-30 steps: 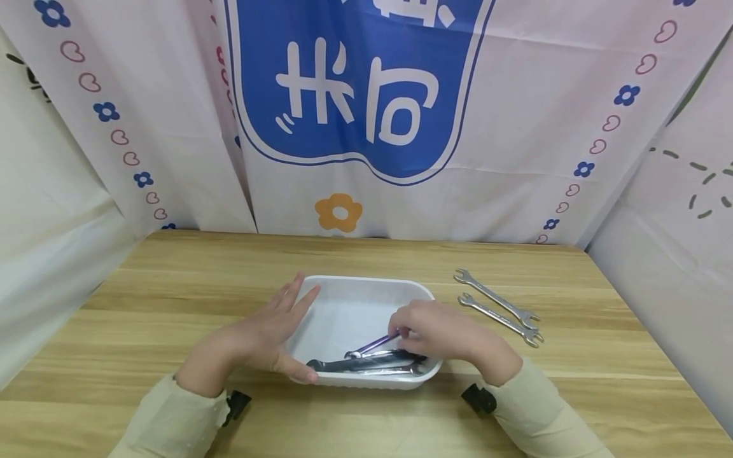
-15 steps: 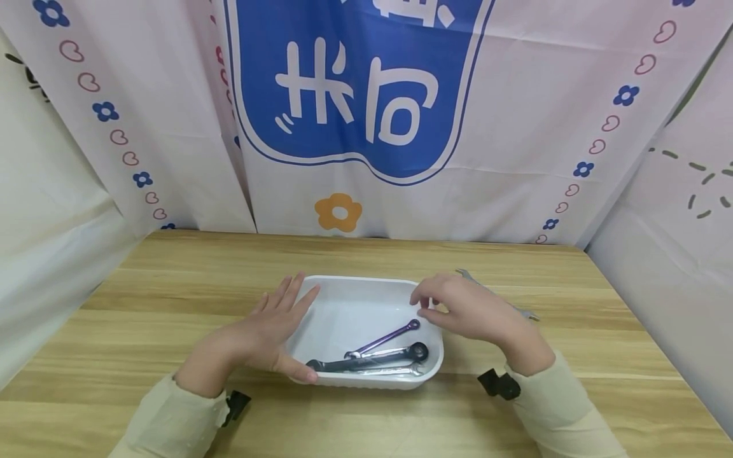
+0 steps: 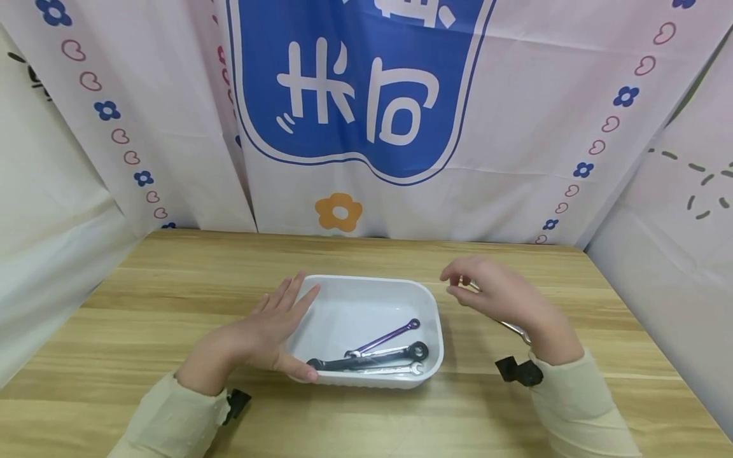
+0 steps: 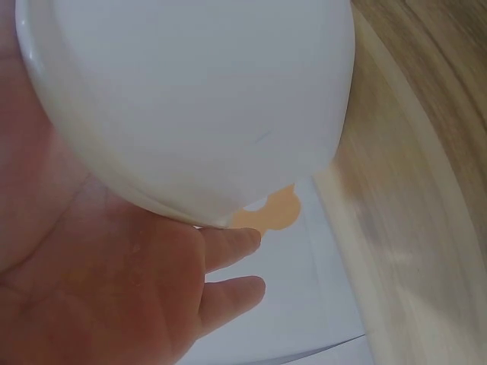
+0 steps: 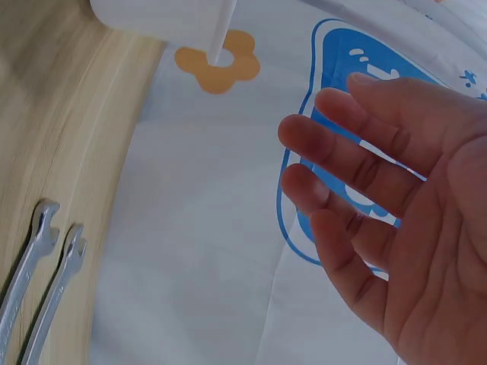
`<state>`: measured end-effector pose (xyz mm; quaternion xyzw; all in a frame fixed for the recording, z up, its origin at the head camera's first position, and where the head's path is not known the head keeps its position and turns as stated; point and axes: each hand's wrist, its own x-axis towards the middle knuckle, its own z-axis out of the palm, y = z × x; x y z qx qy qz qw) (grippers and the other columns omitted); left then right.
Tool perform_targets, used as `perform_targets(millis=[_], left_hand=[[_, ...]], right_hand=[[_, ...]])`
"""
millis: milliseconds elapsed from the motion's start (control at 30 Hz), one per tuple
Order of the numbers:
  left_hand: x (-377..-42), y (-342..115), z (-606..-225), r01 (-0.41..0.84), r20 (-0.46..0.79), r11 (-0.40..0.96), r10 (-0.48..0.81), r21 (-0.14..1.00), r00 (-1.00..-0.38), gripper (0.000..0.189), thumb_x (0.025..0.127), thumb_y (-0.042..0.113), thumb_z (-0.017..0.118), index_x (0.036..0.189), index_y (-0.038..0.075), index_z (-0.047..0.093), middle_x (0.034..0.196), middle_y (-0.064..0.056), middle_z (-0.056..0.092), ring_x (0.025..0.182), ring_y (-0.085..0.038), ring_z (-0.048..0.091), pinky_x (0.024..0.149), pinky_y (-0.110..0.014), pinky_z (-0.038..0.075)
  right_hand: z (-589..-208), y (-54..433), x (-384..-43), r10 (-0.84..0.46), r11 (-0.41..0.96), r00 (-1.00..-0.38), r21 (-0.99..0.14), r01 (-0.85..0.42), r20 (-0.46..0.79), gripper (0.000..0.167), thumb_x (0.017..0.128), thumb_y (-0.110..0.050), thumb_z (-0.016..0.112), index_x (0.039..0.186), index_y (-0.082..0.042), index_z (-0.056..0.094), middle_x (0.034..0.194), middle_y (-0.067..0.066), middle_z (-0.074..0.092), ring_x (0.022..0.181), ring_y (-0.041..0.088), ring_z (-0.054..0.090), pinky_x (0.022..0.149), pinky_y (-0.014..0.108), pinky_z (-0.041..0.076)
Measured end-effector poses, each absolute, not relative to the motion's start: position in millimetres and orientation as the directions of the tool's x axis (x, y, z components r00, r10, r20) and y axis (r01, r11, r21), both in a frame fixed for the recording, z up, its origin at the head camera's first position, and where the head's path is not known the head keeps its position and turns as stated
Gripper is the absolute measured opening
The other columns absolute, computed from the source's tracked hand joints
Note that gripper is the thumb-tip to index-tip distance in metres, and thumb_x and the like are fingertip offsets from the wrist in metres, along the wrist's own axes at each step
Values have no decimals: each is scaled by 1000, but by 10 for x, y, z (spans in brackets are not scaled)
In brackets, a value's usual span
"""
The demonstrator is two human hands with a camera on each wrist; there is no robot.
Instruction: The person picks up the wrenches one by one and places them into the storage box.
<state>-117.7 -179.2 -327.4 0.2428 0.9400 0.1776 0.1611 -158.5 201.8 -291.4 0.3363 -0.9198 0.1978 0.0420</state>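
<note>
A white plastic tray (image 3: pixel 366 286) stands on the table. Inside, towards its near side, lie a thin purple wrench (image 3: pixel 385 338), a black ratchet wrench (image 3: pixel 366 360) and silver wrenches partly hidden beneath it. My left hand (image 3: pixel 260 340) rests against the tray's left end, fingers spread and straight, thumb at the near rim. Right of the tray, my right hand (image 3: pixel 506 296) hovers with loosely bent fingers and holds nothing. Below it lie two silver open-end wrenches, mostly covered in the head view; the right wrist view shows one wrench (image 5: pixel 29 262) beside another wrench (image 5: pixel 61 285).
The wooden table (image 3: pixel 189 273) reaches back to a hanging white cloth (image 3: pixel 515 191) with a blue emblem and an orange flower. More white cloth hangs at both sides. A black wrist mount sits at each sleeve cuff.
My right hand has left the purple wrench, which now lies uncovered in the tray, and has moved right over the two silver wrenches. The left hand stays at the tray.
</note>
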Motion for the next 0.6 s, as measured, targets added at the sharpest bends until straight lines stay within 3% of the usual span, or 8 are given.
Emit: perform_targets(millis=[600], left_hand=[[-1181,-1787,-3270,360,-246,822,497,441,-832,140,64,74,77,161,14,-4,163,-17,-26,147,-58,4,111,-77,14]], right_hand=[[-2942,2239,-1687,-538,750,-827,-355,-558,163,16,93,-7,65,107,-6,71,97,1,72,84,13,62,75,38,55]])
